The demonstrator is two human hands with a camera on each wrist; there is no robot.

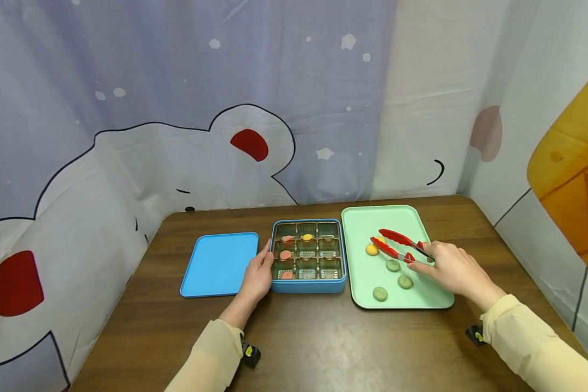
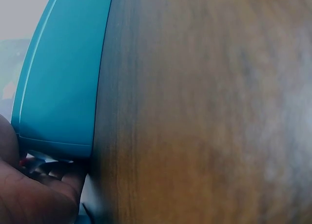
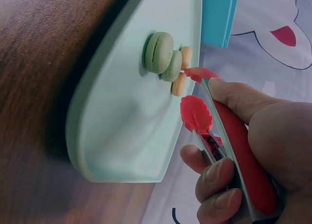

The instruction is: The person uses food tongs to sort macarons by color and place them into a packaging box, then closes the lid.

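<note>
My left hand [image 1: 258, 277] holds the left side of a blue divided box [image 1: 310, 287], thumb at its rim. Pink macarons [image 1: 285, 255] lie in the box's left column, and a yellow macaron [image 1: 307, 237] in the back middle compartment. My right hand [image 1: 453, 267] grips red-tipped tongs [image 1: 397, 237] over a pale green tray [image 1: 362, 218]. The tongs' jaws stand apart, their tips by two yellow macarons [image 1: 372, 250] near the tray's left side. Several green macarons [image 3: 159, 52] lie nearer the tray's front.
A flat blue lid [image 1: 219, 265] lies on the wooden table [image 1: 299, 337] left of the box. The tray stands close along the box's right side. A printed curtain [image 1: 333, 109] hangs behind the table.
</note>
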